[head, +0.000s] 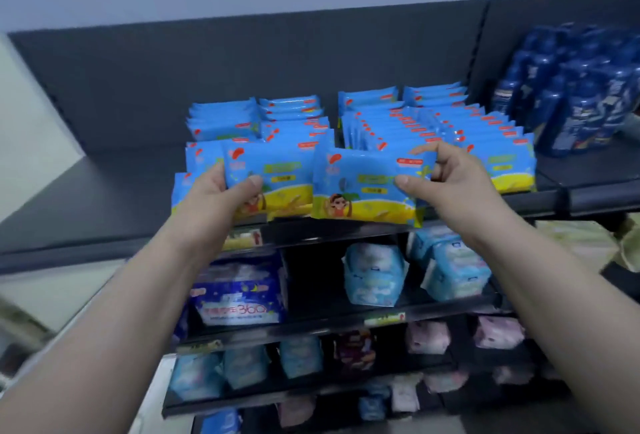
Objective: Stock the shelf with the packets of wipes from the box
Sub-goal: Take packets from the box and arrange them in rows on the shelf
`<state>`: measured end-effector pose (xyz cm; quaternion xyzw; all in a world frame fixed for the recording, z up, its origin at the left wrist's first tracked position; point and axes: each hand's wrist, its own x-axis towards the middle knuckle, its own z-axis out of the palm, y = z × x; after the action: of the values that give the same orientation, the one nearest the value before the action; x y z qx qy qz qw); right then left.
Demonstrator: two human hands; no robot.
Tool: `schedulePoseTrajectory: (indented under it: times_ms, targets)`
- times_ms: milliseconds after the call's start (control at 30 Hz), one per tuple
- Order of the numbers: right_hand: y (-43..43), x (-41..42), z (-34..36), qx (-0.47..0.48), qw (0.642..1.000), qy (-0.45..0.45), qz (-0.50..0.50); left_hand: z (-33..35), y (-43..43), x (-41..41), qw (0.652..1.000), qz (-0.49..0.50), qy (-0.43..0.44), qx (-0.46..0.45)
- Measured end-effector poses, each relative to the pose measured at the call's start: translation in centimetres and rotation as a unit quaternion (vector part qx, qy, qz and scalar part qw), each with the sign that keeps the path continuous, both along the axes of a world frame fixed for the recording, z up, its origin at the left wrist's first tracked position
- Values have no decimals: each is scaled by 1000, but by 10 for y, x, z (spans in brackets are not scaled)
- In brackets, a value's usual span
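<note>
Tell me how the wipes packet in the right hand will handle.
The packet is probably light and fairly firm: the right hand pinches one end and it does not droop. Its glossy film looks slippery. Stood on edge it may tip, like the leaning rows behind.

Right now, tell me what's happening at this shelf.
A person is stocking the top shelf with blue-and-yellow packets of wipes. The left hand grips the left packet and the right hand pinches the middle packet. Both packets are upright at the shelf's front edge. Stocked packets fill rows behind and to the right, next to dark blue bottles. The box is out of view.
</note>
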<state>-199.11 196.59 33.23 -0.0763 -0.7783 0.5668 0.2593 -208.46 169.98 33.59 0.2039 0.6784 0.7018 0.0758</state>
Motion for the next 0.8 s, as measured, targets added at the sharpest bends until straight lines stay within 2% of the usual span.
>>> schedulePoseTrajectory:
  times_ms: [133, 200, 300, 400, 533, 667, 733, 800]
  targets:
    - [-34, -40, 5, 42, 999, -13, 14, -2, -48, -39, 999, 29, -20, 13]
    - [-47, -55, 3, 71, 997, -28, 26, -5, -67, -55, 998, 56, -22, -8]
    - [-60, -70, -4, 137, 990, -31, 19, -15, -89, -77, 987, 106, 28, -115]
    - [-66, -81, -8, 224, 973, -46, -7, -20, -97, -87, 973, 101, 53, -199]
    - [-74, -98, -11, 298, 951, -50, -66, -22, -91, -99, 948, 161, 109, -253]
    - [-80, -112, -12, 315, 941, -65, -105, -24, -82, -111, 933, 193, 137, -271]
    - [-82, -112, -17, 380, 916, -58, -115, -27, -80, -111, 917, 207, 152, -306]
    - [-85, -109, -25, 449, 885, -39, -119, -28, -80, -109, 881, 227, 191, -369]
